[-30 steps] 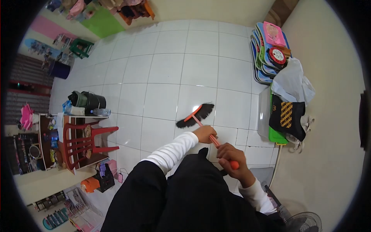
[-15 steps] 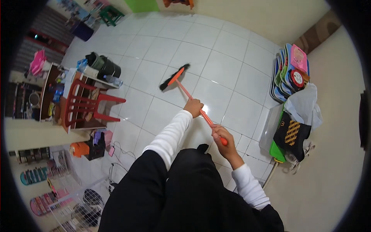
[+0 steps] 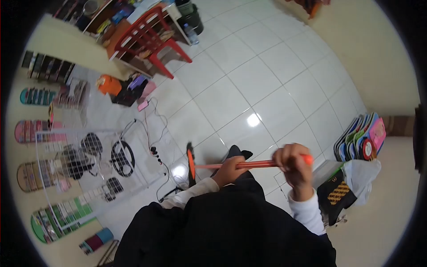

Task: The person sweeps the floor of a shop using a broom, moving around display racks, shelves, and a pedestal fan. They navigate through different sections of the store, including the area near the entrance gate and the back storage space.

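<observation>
An orange-handled broom lies across in front of my body, its handle running nearly level from left to right. My left hand is wrapped round the lower part of the handle. Close to the orange end knob, my right hand grips the top of the handle, a little blurred. The broom head, orange with dark bristles, is at the floor left of my foot, near some black cables. Part of the bristles is hidden behind the head.
A white wire rack stands at the left with a black steering wheel beside it. A red chair is by a desk at upper left. Stacked folding tables and a black bag line the right wall. White tiles cover the floor.
The view has turned left. The broom has swung from pointing ahead to pointing left, its head now closer to my feet and the cables. Both hands keep their hold.
</observation>
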Demonstrator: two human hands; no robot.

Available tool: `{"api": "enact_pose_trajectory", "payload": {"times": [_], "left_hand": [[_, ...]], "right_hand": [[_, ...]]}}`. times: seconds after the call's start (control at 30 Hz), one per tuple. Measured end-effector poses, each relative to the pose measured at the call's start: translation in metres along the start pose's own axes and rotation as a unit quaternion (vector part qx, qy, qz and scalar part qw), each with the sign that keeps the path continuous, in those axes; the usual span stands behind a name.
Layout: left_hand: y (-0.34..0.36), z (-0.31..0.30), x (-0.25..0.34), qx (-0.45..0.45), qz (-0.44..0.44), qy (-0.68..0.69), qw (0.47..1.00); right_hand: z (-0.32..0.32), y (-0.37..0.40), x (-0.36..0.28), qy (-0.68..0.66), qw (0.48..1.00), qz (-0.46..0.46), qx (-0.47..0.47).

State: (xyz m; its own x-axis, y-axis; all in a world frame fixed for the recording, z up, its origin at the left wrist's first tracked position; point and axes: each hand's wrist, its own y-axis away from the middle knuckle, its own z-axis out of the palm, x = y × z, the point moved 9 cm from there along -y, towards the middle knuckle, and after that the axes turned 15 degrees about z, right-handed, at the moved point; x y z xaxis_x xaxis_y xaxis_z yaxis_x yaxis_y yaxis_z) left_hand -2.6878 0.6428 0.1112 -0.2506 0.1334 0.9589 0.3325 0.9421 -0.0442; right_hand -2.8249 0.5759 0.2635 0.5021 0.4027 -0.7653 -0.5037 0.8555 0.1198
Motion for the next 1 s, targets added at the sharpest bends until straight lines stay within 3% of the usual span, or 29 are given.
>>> {"api": "enact_pose_trajectory", "payload": {"times": [0.1, 0.17, 0.23, 0.3, 0.37, 0.47, 0.57, 0.63, 0.67, 0.73, 0.8, 0.9, 0.97, 1.0], "left_hand": [[0.067, -0.01, -0.093, 0.028, -0.098, -0.078, 0.992], [0.093, -0.005, -0.142, 0.044, -0.094, -0.035, 0.994], [0.093, -0.003, -0.159, 0.042, -0.114, 0.046, 0.992], [0.053, -0.018, -0.141, 0.083, -0.021, -0.085, 0.993], [-0.001, -0.026, -0.112, 0.128, 0.128, -0.066, 0.981], [-0.073, -0.035, -0.097, 0.169, 0.143, -0.066, 0.973], [-0.114, -0.05, -0.108, 0.2, 0.172, -0.09, 0.96], [-0.124, -0.059, -0.124, 0.253, 0.146, -0.124, 0.948], [-0.132, -0.056, -0.144, 0.235, 0.125, -0.083, 0.96], [-0.136, -0.068, -0.125, 0.172, 0.129, -0.133, 0.968], [-0.133, -0.098, -0.076, 0.129, 0.176, -0.17, 0.961], [-0.115, -0.145, -0.016, 0.134, 0.156, -0.136, 0.969], [-0.096, -0.17, -0.002, 0.156, 0.163, -0.139, 0.964], [-0.083, -0.184, -0.005, 0.221, 0.157, -0.147, 0.951]], "right_hand": [[-0.009, -0.032, 0.113, 0.048, 0.98, 0.191, -0.013], [0.001, -0.035, 0.158, 0.218, 0.936, 0.274, -0.031], [0.015, -0.036, 0.164, 0.238, 0.927, 0.273, -0.099], [0.023, -0.045, 0.126, 0.295, 0.931, 0.184, -0.108], [0.039, -0.056, 0.084, 0.34, 0.927, 0.105, -0.118], [0.06, -0.073, 0.05, 0.435, 0.887, 0.065, -0.143], [0.074, -0.093, 0.056, 0.515, 0.838, 0.046, -0.173], [0.077, -0.104, 0.069, 0.542, 0.818, 0.031, -0.19], [0.082, -0.108, 0.069, 0.544, 0.815, 0.015, -0.198], [0.096, -0.11, 0.069, 0.547, 0.81, -0.015, -0.211], [0.121, -0.115, 0.044, 0.512, 0.83, -0.027, -0.22], [0.16, -0.134, -0.009, 0.42, 0.882, -0.01, -0.213], [0.174, -0.156, -0.026, 0.323, 0.931, -0.009, -0.168], [0.172, -0.173, -0.021, 0.283, 0.948, 0.033, -0.141]]}}
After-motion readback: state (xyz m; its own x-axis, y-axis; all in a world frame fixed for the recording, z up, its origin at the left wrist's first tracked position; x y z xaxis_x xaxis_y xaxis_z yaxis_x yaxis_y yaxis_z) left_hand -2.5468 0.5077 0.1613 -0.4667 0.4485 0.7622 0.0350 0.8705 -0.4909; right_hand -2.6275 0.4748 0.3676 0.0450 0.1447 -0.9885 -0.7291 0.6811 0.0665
